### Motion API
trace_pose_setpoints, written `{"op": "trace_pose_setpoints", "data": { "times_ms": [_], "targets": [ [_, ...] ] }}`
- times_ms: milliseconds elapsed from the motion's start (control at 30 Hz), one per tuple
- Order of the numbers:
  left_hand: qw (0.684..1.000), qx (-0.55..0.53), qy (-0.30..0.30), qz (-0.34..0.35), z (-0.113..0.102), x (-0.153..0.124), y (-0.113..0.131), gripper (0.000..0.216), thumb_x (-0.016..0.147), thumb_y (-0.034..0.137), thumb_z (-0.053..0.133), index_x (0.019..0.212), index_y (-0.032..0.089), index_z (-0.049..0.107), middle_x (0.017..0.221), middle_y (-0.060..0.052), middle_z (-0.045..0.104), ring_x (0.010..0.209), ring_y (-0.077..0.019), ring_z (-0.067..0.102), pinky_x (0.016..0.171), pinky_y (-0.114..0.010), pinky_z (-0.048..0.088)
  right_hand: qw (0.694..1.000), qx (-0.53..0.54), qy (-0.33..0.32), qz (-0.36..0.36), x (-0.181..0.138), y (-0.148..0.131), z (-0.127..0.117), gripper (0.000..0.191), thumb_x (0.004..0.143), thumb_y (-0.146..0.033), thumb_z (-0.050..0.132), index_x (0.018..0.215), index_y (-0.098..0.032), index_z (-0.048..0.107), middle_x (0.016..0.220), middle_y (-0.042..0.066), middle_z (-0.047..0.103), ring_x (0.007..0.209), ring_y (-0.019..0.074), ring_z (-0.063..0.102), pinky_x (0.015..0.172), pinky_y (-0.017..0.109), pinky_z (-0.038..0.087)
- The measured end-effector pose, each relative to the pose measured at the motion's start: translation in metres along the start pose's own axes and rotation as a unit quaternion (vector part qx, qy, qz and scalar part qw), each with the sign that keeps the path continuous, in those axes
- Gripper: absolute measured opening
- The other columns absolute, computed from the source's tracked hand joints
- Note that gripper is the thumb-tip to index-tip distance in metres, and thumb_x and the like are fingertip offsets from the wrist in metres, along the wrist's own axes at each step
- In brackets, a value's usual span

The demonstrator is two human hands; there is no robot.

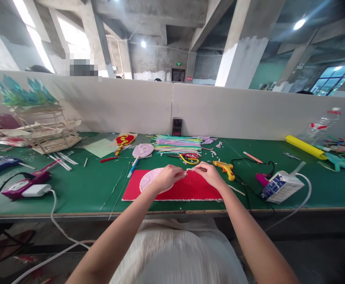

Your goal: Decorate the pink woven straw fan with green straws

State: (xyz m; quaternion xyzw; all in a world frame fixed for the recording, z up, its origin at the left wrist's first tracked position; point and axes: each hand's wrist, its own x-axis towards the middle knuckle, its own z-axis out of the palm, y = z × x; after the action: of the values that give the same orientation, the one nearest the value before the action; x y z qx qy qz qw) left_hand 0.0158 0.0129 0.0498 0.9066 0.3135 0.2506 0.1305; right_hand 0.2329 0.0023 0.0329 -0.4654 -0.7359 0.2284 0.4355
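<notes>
L hand (170,176) & R hand (207,170), both pinched on pale strip (190,169); glue gun (224,169) R of latter hand, poss. knocked by wide swing.

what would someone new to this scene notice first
Probably the bright red board at the near edge of the green table, with the left hand and right hand over it and a small pale piece between them. Next, the pastel strips heaped behind it, and the blue-green spiky model atop a stick frame at far left.
</notes>
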Motion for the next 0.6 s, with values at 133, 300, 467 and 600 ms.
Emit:
{"op": "trace_pose_setpoints", "data": {
  "times_ms": [133, 300, 467, 600],
  "targets": [
    [0.999, 0.002, 0.003, -0.045, -0.004, -0.005, 0.009, 0.032, 0.089, 0.042, 0.036, 0.098, 0.022, 0.058, 0.089, -0.003, 0.065, 0.081, -0.015, 0.058, 0.07, -0.023, 0.04, 0.999, 0.04, -0.012, -0.005, -0.001, -0.005, 0.002, 0.028, 0.079, -0.046, 0.054, 0.079, -0.019, 0.065, 0.081, 0.004, 0.058, 0.081, 0.0184, 0.056, 0.075, 0.031, 0.045],
    [0.998, -0.039, 0.001, -0.053, -0.009, -0.008, 0.015, 0.029, 0.09, 0.038, 0.034, 0.108, 0.025, 0.054, 0.101, -0.001, 0.065, 0.087, -0.0135, 0.059, 0.073, -0.021, 0.041, 0.999, 0.038, -0.011, -0.016, 0.002, -0.008, -0.001, 0.029, 0.076, -0.047, 0.057, 0.077, -0.02, 0.067, 0.079, 0.003, 0.056, 0.079, 0.0177, 0.054, 0.073, 0.03, 0.045],
    [0.996, -0.075, 0.015, -0.041, -0.006, -0.007, 0.014, 0.026, 0.089, 0.035, 0.038, 0.102, 0.023, 0.058, 0.099, 0.0, 0.066, 0.086, -0.0122, 0.059, 0.072, -0.019, 0.041, 0.998, 0.047, -0.019, -0.021, 0.003, -0.013, -0.007, 0.028, 0.076, -0.046, 0.059, 0.077, -0.02, 0.067, 0.079, 0.003, 0.054, 0.08, 0.017, 0.054, 0.074, 0.029, 0.044],
    [0.993, -0.099, 0.019, -0.058, -0.004, -0.007, 0.014, 0.027, 0.088, 0.038, 0.039, 0.1, 0.023, 0.058, 0.097, 0.0, 0.066, 0.082, -0.0117, 0.06, 0.069, -0.019, 0.041, 0.998, 0.052, -0.012, -0.025, 0.004, -0.016, -0.007, 0.026, 0.076, -0.045, 0.059, 0.075, -0.02, 0.067, 0.077, 0.002, 0.053, 0.078, 0.016, 0.054, 0.074, 0.029, 0.044]
  ]
}}
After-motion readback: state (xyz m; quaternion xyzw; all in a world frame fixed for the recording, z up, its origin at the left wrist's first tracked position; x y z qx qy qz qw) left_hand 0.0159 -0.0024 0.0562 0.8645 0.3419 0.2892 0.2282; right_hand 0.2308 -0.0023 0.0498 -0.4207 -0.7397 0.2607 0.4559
